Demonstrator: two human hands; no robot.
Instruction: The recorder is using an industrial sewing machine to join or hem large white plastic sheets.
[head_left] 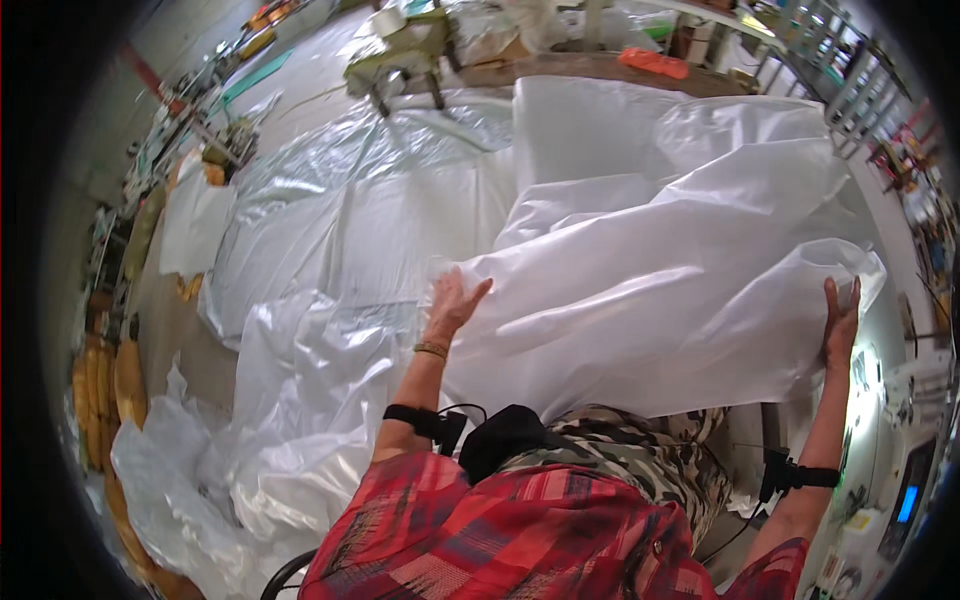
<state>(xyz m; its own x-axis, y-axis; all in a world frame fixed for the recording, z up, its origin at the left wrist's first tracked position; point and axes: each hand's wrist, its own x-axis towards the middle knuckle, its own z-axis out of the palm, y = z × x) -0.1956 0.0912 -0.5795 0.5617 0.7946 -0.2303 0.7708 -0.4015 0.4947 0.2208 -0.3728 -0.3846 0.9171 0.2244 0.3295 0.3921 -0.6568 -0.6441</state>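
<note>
Head view: left hand (453, 302) spread on white sheet (640, 265), tips indistinct; cannot tell if right hand (841, 325) grips.

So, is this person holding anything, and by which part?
The left hand is at the left edge of the large white sheet, the right hand at its right edge; whether either actually grips it cannot be told.

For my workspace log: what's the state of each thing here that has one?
White sheet: spread, wrinkled
Left hand: on sheet, thumb spread, grip unclear
Right hand: at sheet's edge, thumb and finger apart
Loose plastic at lower left: crumpled
Screen: lit blue
Light: on
Stool: upright
</note>
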